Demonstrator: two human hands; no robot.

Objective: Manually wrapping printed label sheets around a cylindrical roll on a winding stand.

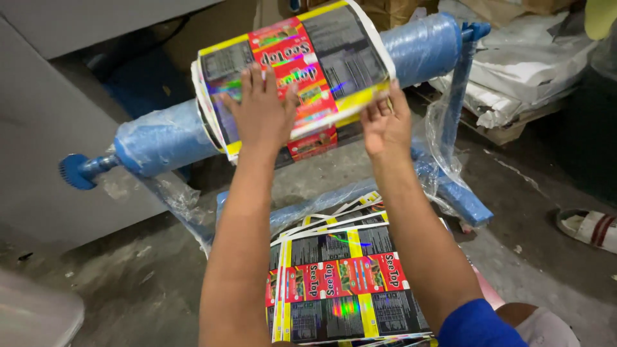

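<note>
Glossy printed label sheets (302,71), curved over blue plastic-wrapped roller (160,138): left hand (260,106) flat, fingers spread, pressing; right hand (385,122) pinching the edge, keeping them wrapped.

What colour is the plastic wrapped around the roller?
Blue, translucent plastic wrap around the roller, seen in the head view.

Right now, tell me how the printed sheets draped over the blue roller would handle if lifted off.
The printed sheets bend around the blue roller, so they are probably thin and floppy. Their glossy, rainbow sheen suggests a slippery surface, apt to slide apart. The left hand presses flat while the right hand pinches an edge, which hints they are light.
</note>
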